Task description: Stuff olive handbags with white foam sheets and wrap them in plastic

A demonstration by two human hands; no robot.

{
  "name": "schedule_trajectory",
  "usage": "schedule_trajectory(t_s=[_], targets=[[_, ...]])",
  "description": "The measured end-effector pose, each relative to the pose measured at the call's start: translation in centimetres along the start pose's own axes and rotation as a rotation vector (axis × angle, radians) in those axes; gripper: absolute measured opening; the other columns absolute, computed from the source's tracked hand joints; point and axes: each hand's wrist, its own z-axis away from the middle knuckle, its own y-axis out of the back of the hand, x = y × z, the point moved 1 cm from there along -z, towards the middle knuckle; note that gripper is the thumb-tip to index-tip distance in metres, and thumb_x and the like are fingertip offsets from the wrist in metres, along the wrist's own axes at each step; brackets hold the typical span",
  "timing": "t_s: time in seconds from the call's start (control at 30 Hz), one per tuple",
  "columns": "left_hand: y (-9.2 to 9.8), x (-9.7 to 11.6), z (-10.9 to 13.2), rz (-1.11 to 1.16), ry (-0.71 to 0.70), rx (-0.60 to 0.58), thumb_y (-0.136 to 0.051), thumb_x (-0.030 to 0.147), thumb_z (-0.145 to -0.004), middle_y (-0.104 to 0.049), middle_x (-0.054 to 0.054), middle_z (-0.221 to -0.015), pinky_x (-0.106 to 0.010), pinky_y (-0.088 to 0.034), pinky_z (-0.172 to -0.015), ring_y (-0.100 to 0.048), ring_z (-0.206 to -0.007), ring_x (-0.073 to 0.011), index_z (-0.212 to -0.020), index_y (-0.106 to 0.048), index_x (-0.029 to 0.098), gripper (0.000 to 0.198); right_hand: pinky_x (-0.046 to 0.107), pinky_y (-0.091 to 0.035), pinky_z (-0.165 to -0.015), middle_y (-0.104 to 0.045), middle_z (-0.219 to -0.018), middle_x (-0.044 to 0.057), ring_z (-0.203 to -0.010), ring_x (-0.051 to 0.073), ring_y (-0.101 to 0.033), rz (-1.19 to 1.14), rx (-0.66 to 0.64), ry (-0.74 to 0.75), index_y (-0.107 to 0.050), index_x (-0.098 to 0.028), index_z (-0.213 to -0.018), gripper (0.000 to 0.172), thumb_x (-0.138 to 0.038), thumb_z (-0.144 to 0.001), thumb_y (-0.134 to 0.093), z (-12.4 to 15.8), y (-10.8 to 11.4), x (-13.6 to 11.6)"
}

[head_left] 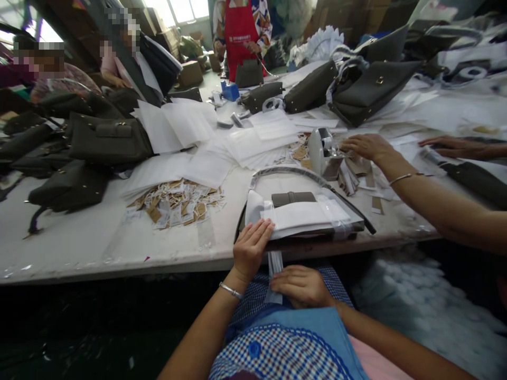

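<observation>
A dark handbag wrapped in white paper and clear plastic lies flat at the table's near edge, its handle arching away from me. My left hand lies with fingers stretched out on the bag's near left corner. My right hand is below the table edge over my lap, fingers closed on a narrow white paper strip that hangs from under the bag.
Another person's hand touches a tape dispenser behind the bag; their other hand rests farther right. A pile of paper tags, white sheets and dark bags cover the table. More people sit and stand at the far side.
</observation>
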Motion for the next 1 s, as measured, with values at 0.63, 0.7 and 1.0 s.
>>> schedule_trajectory(t_s=[0.63,0.7,1.0], targets=[[0.1,0.4,-0.3,0.011,0.109,0.145,-0.049,0.011,-0.096,-0.068,-0.009,-0.103,-0.041,-0.055,-0.097,-0.063,-0.101,-0.0225,-0.116,-0.064,0.018,0.025,0.032,-0.057,-0.082,-0.078,-0.083,-0.001,-0.081,0.018,-0.073,0.262,0.048,-0.322,-0.077,-0.026,-0.081,0.015,-0.014,-0.084,-0.068,-10.9,4.3,7.0],[0.2,0.3,-0.3,0.027,0.12,0.147,-0.048,0.013,-0.096,-0.068,-0.009,-0.103,-0.041,-0.056,-0.095,-0.063,-0.1,-0.0227,-0.12,-0.062,0.017,0.027,0.033,-0.056,-0.083,-0.078,-0.086,0.0,-0.086,0.019,-0.073,0.274,0.012,-0.379,-0.076,-0.026,-0.079,0.012,-0.016,-0.083,-0.071,-11.0,4.1,7.5],[0.4,0.0,-0.3,0.08,0.147,0.142,-0.047,0.017,-0.098,-0.07,-0.008,-0.104,-0.036,-0.057,-0.091,-0.065,-0.098,-0.0212,-0.122,-0.061,0.02,0.027,0.034,-0.056,-0.084,-0.071,-0.105,0.001,-0.095,0.019,-0.067,0.239,-0.201,-0.581,-0.073,-0.024,-0.07,0.011,-0.026,-0.078,-0.079,-12.0,4.0,9.5]])
